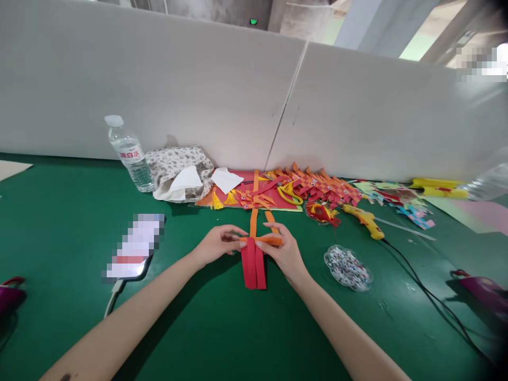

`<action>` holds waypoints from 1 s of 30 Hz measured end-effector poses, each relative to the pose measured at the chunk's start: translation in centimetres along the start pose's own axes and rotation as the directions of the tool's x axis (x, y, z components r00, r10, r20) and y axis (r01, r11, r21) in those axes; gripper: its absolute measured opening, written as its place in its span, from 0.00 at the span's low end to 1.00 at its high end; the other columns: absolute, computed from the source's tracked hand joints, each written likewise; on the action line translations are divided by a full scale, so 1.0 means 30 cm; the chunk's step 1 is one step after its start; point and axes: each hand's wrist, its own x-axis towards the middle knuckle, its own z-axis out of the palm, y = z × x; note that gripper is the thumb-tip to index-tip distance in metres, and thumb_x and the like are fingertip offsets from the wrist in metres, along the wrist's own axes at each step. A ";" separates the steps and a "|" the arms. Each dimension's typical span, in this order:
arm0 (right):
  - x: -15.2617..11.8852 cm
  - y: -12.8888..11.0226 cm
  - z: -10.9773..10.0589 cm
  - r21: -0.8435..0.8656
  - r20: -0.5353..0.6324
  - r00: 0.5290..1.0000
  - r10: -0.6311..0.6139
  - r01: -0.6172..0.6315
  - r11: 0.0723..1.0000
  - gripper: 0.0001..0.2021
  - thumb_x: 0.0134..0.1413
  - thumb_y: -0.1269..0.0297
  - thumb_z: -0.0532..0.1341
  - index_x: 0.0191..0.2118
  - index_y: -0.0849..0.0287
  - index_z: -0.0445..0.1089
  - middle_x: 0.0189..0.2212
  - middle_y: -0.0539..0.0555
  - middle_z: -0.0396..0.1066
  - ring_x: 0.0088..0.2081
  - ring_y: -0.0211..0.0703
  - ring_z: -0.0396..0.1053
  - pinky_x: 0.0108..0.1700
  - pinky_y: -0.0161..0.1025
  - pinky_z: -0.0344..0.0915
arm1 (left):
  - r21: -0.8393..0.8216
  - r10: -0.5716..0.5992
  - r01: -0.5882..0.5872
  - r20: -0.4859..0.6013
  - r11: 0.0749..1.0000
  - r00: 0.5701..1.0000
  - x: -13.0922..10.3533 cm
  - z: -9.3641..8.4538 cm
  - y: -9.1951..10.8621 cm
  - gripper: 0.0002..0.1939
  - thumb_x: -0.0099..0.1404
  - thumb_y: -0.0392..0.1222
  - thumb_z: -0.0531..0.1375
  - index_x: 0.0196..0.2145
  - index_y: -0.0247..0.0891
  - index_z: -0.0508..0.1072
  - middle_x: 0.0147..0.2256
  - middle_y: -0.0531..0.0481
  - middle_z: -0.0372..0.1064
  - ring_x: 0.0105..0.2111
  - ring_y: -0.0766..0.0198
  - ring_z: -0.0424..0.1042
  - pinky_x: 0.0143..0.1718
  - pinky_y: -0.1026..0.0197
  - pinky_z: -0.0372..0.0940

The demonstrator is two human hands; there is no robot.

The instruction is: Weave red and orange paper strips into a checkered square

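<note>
Red paper strips [254, 270] hang side by side toward me, crossed near their top by orange paper strips [254, 225]. My left hand [218, 244] pinches the left edge of this woven piece, thumb at the crossing. My right hand [283, 251] grips its right side, thumb on the red strips and fingers around the sideways orange strip. Two orange ends point away toward the back of the table. Just beyond lie finished-looking red and orange woven paper fish [317, 185] with yellow tassels [217, 200].
On the green table [206, 328] a phone [135, 248] with a cable lies left, near a water bottle [133, 159] and a patterned tissue bag [178, 169]. To the right are a yellow glue gun [365, 219] with black cord and a clear dish [348, 269] of small googly eyes.
</note>
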 end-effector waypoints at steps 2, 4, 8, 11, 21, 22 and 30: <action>-0.001 -0.001 0.000 0.012 -0.004 1.000 0.007 -0.007 1.000 0.23 0.40 0.62 0.67 0.45 0.56 0.63 0.28 0.51 0.74 0.31 0.43 0.73 0.36 0.39 0.68 | 0.005 -0.004 0.004 -0.003 1.000 1.000 0.000 0.000 -0.003 0.18 0.51 0.47 0.65 0.39 0.37 0.73 0.32 0.48 0.73 0.30 0.65 0.72 0.27 0.68 0.65; -0.002 -0.004 0.000 0.029 0.000 1.000 0.016 -0.016 0.999 0.23 0.41 0.61 0.67 0.45 0.55 0.63 0.28 0.51 0.74 0.31 0.43 0.73 0.36 0.39 0.68 | 0.009 -0.008 0.008 -0.003 1.000 1.000 -0.001 -0.002 -0.005 0.18 0.52 0.48 0.65 0.39 0.37 0.74 0.33 0.48 0.74 0.31 0.65 0.72 0.27 0.68 0.66; -0.006 -0.011 0.004 0.050 0.007 1.000 0.030 -0.030 0.998 0.22 0.41 0.61 0.67 0.44 0.55 0.63 0.28 0.50 0.74 0.30 0.43 0.72 0.35 0.39 0.68 | 0.018 -0.007 0.007 0.003 1.000 1.000 -0.004 -0.005 -0.006 0.16 0.54 0.49 0.63 0.38 0.38 0.75 0.31 0.48 0.75 0.31 0.65 0.73 0.27 0.68 0.66; -0.007 -0.012 0.004 0.063 0.002 0.999 0.035 -0.035 0.997 0.22 0.41 0.61 0.67 0.44 0.55 0.63 0.28 0.51 0.73 0.31 0.42 0.72 0.35 0.39 0.68 | 0.013 -0.008 0.008 -0.001 1.000 1.000 -0.004 -0.005 -0.005 0.16 0.54 0.49 0.63 0.38 0.38 0.75 0.32 0.47 0.75 0.33 0.63 0.74 0.26 0.68 0.66; -0.007 -0.002 0.005 0.047 -0.012 1.000 0.021 -0.021 0.999 0.22 0.41 0.60 0.67 0.44 0.56 0.62 0.29 0.52 0.74 0.32 0.43 0.73 0.36 0.39 0.67 | -0.012 -0.023 0.023 -0.016 1.000 1.000 0.000 -0.004 -0.006 0.14 0.55 0.47 0.63 0.38 0.37 0.75 0.30 0.48 0.75 0.29 0.66 0.74 0.25 0.70 0.65; -0.008 -0.003 0.006 0.043 -0.014 1.000 0.023 -0.023 0.999 0.22 0.41 0.60 0.67 0.44 0.56 0.62 0.29 0.52 0.74 0.32 0.43 0.72 0.36 0.39 0.67 | -0.019 -0.027 0.026 -0.021 0.999 0.999 -0.001 -0.004 -0.005 0.16 0.55 0.47 0.63 0.39 0.37 0.75 0.31 0.48 0.75 0.29 0.66 0.74 0.25 0.70 0.65; -0.014 -0.014 0.015 0.012 -0.010 1.000 0.025 -0.025 1.000 0.22 0.40 0.60 0.67 0.43 0.56 0.63 0.28 0.51 0.74 0.29 0.42 0.71 0.33 0.38 0.66 | 0.028 -0.035 0.035 -0.030 0.999 0.999 0.001 -0.003 -0.004 0.14 0.55 0.49 0.62 0.34 0.36 0.75 0.27 0.50 0.73 0.26 0.67 0.71 0.25 0.68 0.65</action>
